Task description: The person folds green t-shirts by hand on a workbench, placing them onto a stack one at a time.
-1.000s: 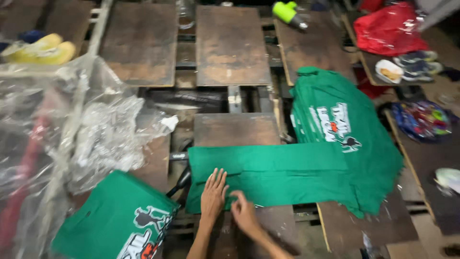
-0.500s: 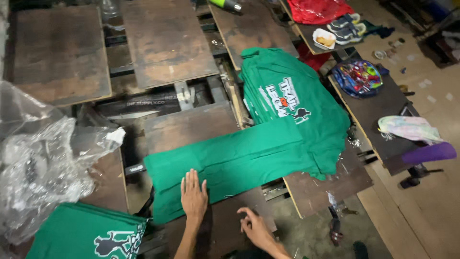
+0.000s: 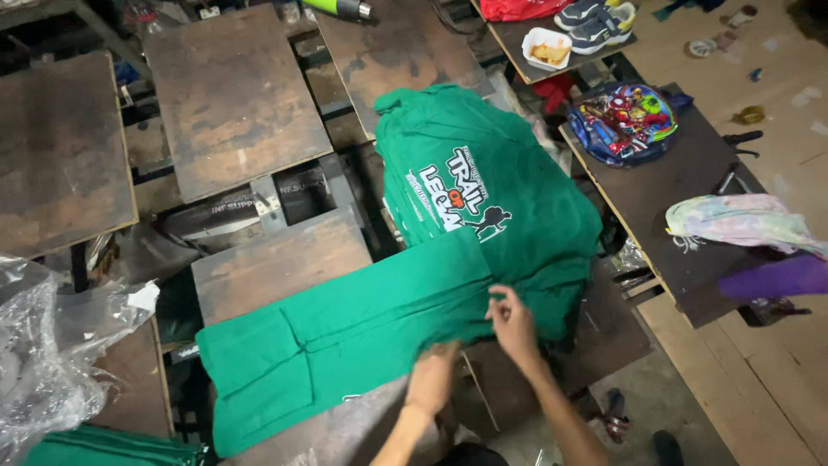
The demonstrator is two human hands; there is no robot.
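Both hands have been shifted rightward along the folded green t-shirt (image 3: 345,336) since the earlier frame, when the left palm was pressed flat near its middle. Now the left hand (image 3: 433,380) is laid on the shirt's near edge with fingers curled down into the cloth; whether anything is actually pinched can't be told. The right hand (image 3: 512,324) is set just beside it, fingers bent and closed on a fold of the green fabric where the long folded shirt meets the stack.

That folded shirt is stretched across a worn wooden platen (image 3: 276,263), its left end hanging past the near left corner. At its right end it is overlapped by a stack of green printed t-shirts (image 3: 483,190), the white lettering and dark figure print facing up, piled on the next platen over.

Crumpled clear plastic bags (image 3: 43,371) are bunched at the left edge. On the dark table (image 3: 681,185) to the right, a colourful cartoon backpack (image 3: 625,121) and a pale tie-dye cloth (image 3: 737,220) are kept well apart from the hands.
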